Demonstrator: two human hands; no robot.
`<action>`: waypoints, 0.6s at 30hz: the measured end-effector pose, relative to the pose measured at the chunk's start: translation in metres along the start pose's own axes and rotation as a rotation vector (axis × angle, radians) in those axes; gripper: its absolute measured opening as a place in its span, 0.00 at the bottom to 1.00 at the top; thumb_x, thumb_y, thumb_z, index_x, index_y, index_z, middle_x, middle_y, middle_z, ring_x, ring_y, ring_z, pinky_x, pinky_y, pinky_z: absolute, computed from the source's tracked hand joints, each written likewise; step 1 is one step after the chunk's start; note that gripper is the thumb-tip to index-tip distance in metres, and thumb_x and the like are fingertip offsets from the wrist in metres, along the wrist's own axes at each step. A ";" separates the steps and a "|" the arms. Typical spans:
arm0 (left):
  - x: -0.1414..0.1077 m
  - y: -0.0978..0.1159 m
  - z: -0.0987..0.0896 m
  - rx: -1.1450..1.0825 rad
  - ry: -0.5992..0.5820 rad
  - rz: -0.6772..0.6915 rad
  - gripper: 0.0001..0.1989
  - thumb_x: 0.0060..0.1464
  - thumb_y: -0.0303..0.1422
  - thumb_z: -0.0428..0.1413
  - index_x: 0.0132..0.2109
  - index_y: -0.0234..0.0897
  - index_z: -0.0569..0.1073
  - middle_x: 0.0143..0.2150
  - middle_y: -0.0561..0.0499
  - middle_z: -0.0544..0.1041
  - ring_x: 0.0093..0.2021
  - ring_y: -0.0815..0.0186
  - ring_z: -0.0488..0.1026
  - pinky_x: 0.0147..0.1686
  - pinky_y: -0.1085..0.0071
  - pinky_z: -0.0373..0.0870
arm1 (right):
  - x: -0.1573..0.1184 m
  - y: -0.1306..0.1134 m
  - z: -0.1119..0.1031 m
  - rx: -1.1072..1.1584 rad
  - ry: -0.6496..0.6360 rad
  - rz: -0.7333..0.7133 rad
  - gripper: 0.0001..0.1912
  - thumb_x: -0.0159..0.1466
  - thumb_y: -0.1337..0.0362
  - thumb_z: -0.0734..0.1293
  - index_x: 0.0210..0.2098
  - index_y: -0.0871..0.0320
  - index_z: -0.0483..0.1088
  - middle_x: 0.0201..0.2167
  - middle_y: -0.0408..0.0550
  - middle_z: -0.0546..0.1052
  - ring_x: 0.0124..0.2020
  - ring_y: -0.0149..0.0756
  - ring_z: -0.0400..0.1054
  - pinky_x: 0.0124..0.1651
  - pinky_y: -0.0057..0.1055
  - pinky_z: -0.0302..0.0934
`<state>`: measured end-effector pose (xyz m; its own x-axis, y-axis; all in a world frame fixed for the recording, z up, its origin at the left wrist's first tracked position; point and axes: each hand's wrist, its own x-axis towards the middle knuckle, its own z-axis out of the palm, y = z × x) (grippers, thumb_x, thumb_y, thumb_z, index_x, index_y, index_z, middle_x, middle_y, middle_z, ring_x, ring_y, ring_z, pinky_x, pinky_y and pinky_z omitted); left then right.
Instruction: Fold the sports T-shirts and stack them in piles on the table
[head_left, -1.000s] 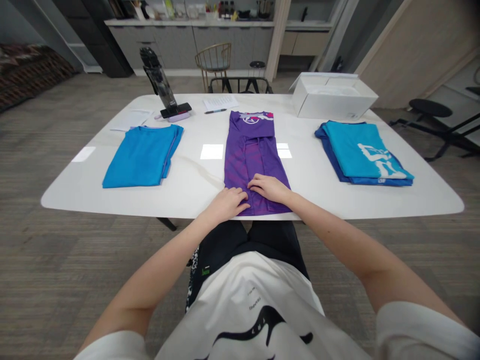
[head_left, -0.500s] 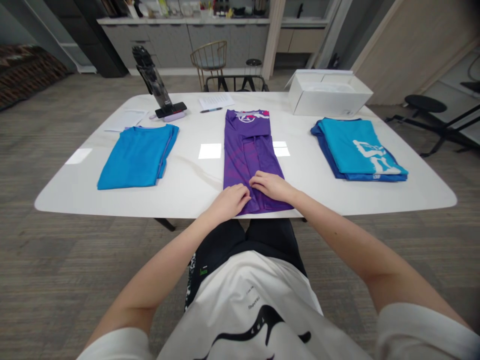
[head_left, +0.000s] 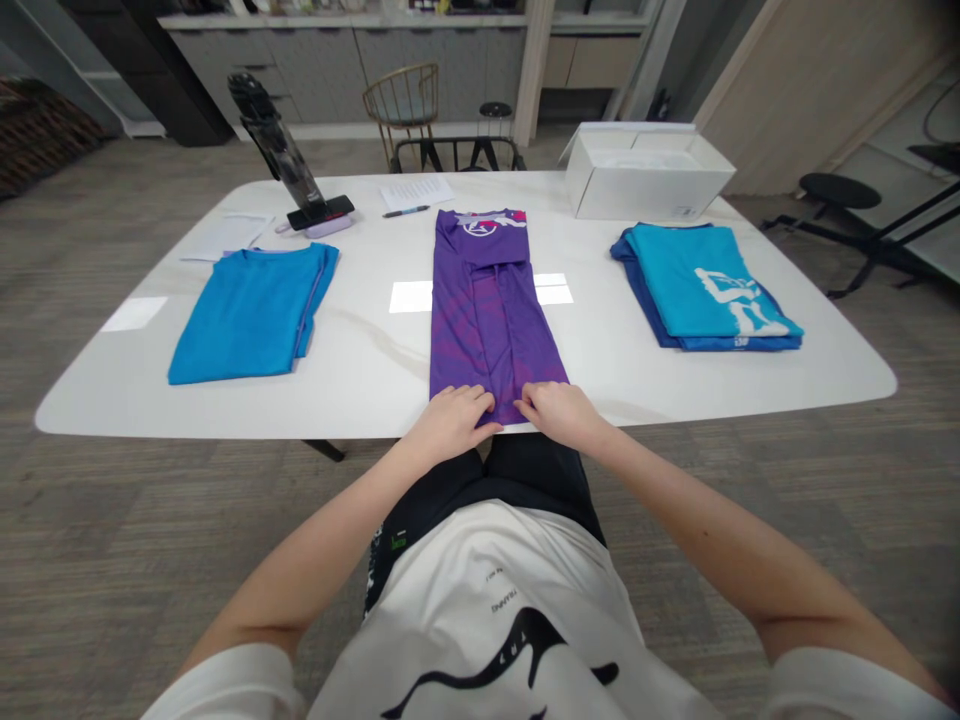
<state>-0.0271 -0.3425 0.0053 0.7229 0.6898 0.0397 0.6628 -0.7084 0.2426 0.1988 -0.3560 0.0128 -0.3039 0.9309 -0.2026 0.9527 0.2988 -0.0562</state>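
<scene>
A purple T-shirt [head_left: 487,310], folded into a long narrow strip, lies in front of me with its printed collar end away from me and its lower end at the table's near edge. At the left corner of that lower end, my left hand [head_left: 452,422] has its fingers curled over the cloth, thumb below at the table edge. My right hand [head_left: 562,412] grips the right corner with bent fingers. A short stretch of purple cloth shows between the two hands. The fingertips partly hide behind the knuckles.
On the white table [head_left: 360,390] lie a folded blue T-shirt [head_left: 247,315] to the left and a stack of folded blue shirts [head_left: 690,285] to the right. Farther back are a handheld vacuum [head_left: 281,150], papers [head_left: 416,190], a pen [head_left: 406,211] and an open white box [head_left: 645,180].
Both hands have moved from the shirt's lower middle toward me, down to its near end. They have spread farther apart, to the two corners. The camera view has shifted slightly.
</scene>
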 end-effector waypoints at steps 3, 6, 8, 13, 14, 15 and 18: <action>-0.003 0.001 0.001 -0.017 -0.005 0.047 0.12 0.65 0.43 0.59 0.47 0.39 0.74 0.45 0.48 0.78 0.48 0.57 0.75 0.47 0.62 0.67 | 0.000 0.001 -0.001 0.000 -0.039 -0.021 0.17 0.77 0.54 0.58 0.46 0.59 0.73 0.41 0.57 0.83 0.42 0.49 0.79 0.40 0.34 0.63; -0.003 0.001 0.001 -0.052 0.014 0.048 0.07 0.69 0.36 0.54 0.43 0.39 0.74 0.42 0.49 0.77 0.44 0.60 0.75 0.46 0.64 0.67 | 0.001 0.003 -0.004 0.028 -0.073 -0.032 0.18 0.77 0.54 0.57 0.48 0.60 0.72 0.42 0.58 0.83 0.44 0.49 0.79 0.43 0.34 0.63; -0.003 0.001 0.001 -0.105 0.071 0.012 0.08 0.70 0.35 0.52 0.42 0.39 0.74 0.41 0.50 0.77 0.43 0.61 0.75 0.44 0.65 0.68 | 0.001 0.002 -0.007 0.068 -0.089 -0.055 0.18 0.77 0.53 0.57 0.47 0.59 0.72 0.42 0.58 0.83 0.45 0.48 0.79 0.44 0.33 0.62; -0.001 0.003 0.004 -0.210 0.138 0.022 0.10 0.71 0.37 0.52 0.44 0.39 0.75 0.41 0.49 0.77 0.44 0.62 0.74 0.46 0.66 0.69 | 0.004 -0.004 -0.014 0.175 -0.071 -0.137 0.17 0.77 0.54 0.57 0.45 0.57 0.73 0.43 0.54 0.83 0.45 0.45 0.78 0.43 0.30 0.60; -0.001 0.003 0.006 -0.207 0.109 0.042 0.10 0.71 0.37 0.51 0.44 0.39 0.76 0.41 0.49 0.77 0.44 0.61 0.74 0.46 0.66 0.70 | 0.004 -0.005 -0.014 0.186 -0.067 -0.138 0.17 0.77 0.54 0.58 0.44 0.57 0.73 0.43 0.54 0.82 0.45 0.44 0.78 0.42 0.30 0.59; -0.001 0.002 0.007 -0.203 0.078 0.062 0.11 0.71 0.36 0.51 0.43 0.39 0.77 0.41 0.48 0.77 0.44 0.61 0.74 0.46 0.65 0.70 | 0.005 -0.007 -0.013 0.196 -0.066 -0.136 0.16 0.77 0.55 0.58 0.44 0.57 0.73 0.42 0.53 0.82 0.44 0.44 0.78 0.40 0.29 0.58; -0.004 -0.001 0.008 -0.228 0.020 0.107 0.12 0.70 0.36 0.51 0.45 0.39 0.79 0.43 0.47 0.78 0.46 0.61 0.75 0.48 0.65 0.71 | 0.004 -0.009 -0.008 0.253 -0.078 -0.145 0.14 0.76 0.56 0.60 0.41 0.56 0.74 0.40 0.52 0.82 0.40 0.41 0.77 0.37 0.29 0.56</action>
<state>-0.0287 -0.3460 -0.0029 0.7809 0.6173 0.0959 0.5197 -0.7271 0.4485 0.1894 -0.3534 0.0202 -0.4445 0.8607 -0.2482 0.8742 0.3564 -0.3297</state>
